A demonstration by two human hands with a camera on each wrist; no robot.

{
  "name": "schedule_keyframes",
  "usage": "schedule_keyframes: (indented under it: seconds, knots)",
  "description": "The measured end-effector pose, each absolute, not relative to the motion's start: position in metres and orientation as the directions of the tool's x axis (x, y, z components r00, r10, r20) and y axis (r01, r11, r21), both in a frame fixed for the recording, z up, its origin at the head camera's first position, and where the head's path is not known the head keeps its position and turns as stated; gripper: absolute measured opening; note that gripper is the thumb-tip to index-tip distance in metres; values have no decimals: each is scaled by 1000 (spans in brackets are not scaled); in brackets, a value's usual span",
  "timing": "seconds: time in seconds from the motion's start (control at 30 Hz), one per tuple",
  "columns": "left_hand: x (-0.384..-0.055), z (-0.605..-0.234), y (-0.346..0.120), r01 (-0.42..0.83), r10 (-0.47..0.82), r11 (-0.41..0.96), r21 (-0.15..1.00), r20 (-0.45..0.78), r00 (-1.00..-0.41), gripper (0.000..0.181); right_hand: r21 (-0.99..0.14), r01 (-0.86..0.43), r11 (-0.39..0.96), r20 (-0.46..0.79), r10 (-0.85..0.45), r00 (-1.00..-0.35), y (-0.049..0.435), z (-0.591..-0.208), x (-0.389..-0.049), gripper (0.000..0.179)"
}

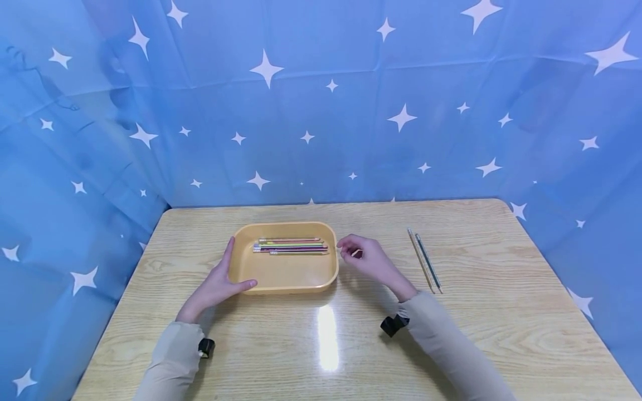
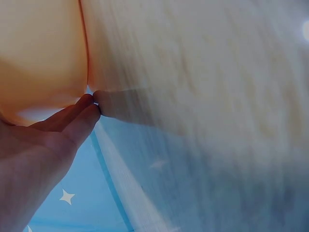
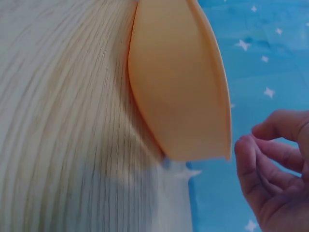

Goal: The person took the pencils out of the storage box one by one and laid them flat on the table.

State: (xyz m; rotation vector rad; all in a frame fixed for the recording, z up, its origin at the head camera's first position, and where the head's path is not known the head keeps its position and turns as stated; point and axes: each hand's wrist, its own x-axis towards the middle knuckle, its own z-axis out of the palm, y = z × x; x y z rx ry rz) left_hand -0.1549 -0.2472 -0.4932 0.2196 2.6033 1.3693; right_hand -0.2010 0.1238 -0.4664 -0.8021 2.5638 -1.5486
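An orange-yellow tray (image 1: 283, 278) stands on the table, several pencils (image 1: 293, 246) lying side by side across it. At its left end is my left hand (image 1: 223, 281), thumb spread over the near rim and fingers stretched along the outer wall. The left wrist view shows those fingers (image 2: 79, 116) straight, low against the tray wall (image 2: 43, 53). My right hand (image 1: 363, 256) hovers just beside the tray's right rim. Its fingers are loosely bent, with thumb and index tips close together and nothing visible between them; the right wrist view shows them near the tray's edge (image 3: 178, 82).
Two more pencils, one gold (image 1: 420, 259) and one dark teal (image 1: 429, 262), lie on the wooden table (image 1: 501, 334) right of my right hand. A blue curtain with white stars (image 1: 321, 111) hangs behind the table and along its sides.
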Motion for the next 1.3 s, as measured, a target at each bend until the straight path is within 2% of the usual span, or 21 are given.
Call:
schedule_keyframes:
  seconds: [0.23, 0.77, 1.3]
  knots:
    - [-156, -493, -246, 42, 221, 567, 823, -103, -970, 120, -840, -436, 323, 248, -486, -838, 104, -467, -202, 18]
    - [-157, -492, -246, 22, 202, 576, 817, -117, -972, 119, -773, -522, 362, 219, -620, -754, 58, -463, -212, 17]
    - [-155, -492, -246, 17, 196, 576, 818, -118, -973, 120, -729, -495, 472, 123, -621, -774, 29, -472, -220, 22]
